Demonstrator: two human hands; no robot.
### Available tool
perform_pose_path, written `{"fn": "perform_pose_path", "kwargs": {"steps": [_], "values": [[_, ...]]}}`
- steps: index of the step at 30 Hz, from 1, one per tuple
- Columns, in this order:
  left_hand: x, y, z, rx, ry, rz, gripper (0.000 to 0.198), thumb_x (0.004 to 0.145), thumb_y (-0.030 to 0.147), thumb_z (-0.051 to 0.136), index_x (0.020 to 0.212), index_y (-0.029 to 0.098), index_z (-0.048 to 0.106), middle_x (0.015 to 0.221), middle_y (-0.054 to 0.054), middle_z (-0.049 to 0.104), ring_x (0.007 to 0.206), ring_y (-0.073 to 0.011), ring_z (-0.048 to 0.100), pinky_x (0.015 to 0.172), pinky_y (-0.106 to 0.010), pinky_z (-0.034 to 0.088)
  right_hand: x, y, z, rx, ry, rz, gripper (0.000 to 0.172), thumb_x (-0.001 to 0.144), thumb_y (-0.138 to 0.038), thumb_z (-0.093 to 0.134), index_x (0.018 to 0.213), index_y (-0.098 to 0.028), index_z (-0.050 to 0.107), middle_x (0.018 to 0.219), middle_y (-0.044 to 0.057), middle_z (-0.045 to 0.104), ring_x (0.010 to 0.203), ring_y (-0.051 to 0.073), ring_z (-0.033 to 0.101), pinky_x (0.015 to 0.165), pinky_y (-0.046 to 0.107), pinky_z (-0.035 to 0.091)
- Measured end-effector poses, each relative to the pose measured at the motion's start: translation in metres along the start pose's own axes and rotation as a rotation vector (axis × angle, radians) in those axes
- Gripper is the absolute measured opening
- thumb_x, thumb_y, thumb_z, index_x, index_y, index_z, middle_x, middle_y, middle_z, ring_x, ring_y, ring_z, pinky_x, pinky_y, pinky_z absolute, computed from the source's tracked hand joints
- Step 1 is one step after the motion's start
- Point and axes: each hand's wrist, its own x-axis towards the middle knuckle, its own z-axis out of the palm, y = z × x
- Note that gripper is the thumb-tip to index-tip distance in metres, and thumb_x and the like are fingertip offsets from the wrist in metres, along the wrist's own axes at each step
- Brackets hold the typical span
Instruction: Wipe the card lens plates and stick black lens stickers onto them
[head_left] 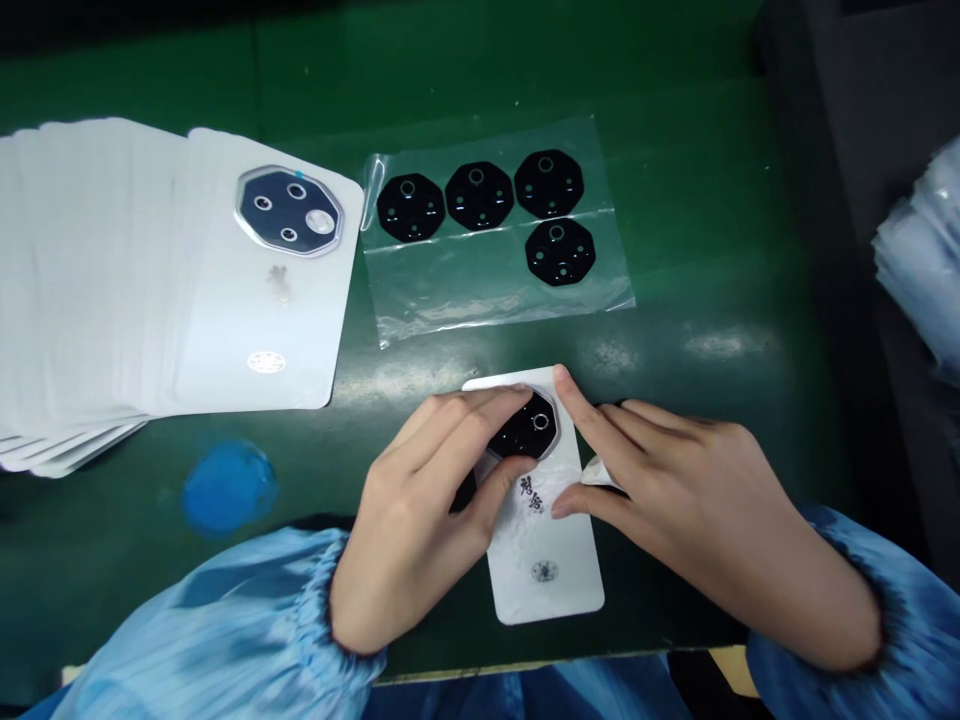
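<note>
Fingertips (480,412) of the left hand (409,530) press on top of a black octagonal lens plate (521,432), and the thumb (504,478) sits against its lower edge, so this hand is closed on the plate in a pinch. The plate lies at the upper end of a white card (536,570), with a silver rim showing along its right side. The right hand (675,500) grips the card, its index fingertip at the upper corner just beside the plate and its thumb on the right edge. A scrap of white film (600,473) sticks out beneath that hand. Black brush-style characters (531,494) and a small round grey mark (544,571) are printed on the card, which sits between the hands near the front edge of the green table (675,120).

To the left lies a fanned stack of white cards (90,270), its top card carrying a finished octagonal camera plate (290,211). Further along, a clear plastic sheet (495,305) holds four black octagonal plates (560,252), three in a row and one below the rightmost. A blue smear (229,487) marks the table. Blue gathered sleeves (210,610) cover both forearms, and clear plastic bags (922,255) are heaped at the right edge.
</note>
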Motion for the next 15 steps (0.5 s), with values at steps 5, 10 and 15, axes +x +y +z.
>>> {"fn": "perform_pose_path", "kwargs": {"steps": [5,10,15], "values": [[0.001,-0.0021,-0.0006,-0.011,-0.015,0.011,0.041,0.08,0.011,0.066,0.12,0.013,0.057,0.11,-0.003,0.065,0.095,-0.0137,0.057,0.086,-0.027,0.045,-0.002,-0.0003,-0.0006,0.014,0.005,0.008,0.079,0.082,-0.047,0.064,0.139,-0.002,0.035,0.081,0.003,0.065,0.07,0.014,0.059,0.051,0.029,0.037],[0.001,-0.0028,-0.0021,0.006,-0.026,-0.011,0.045,0.082,0.015,0.065,0.125,0.016,0.053,0.105,-0.003,0.065,0.091,-0.0141,0.057,0.081,-0.027,0.047,-0.0052,-0.0018,-0.0019,0.049,-0.022,0.006,0.063,0.091,-0.04,0.054,0.143,-0.011,0.032,0.085,0.0,0.064,0.071,0.014,0.057,0.054,0.03,0.037],[0.0007,-0.0034,-0.0023,-0.012,-0.025,0.022,0.046,0.082,0.012,0.064,0.127,0.014,0.052,0.109,-0.003,0.064,0.097,-0.0136,0.056,0.087,-0.025,0.047,-0.0068,-0.0034,-0.001,0.062,-0.035,-0.026,0.051,0.094,-0.037,0.047,0.14,-0.015,0.037,0.074,-0.003,0.057,0.066,0.013,0.055,0.054,0.03,0.036]]}}
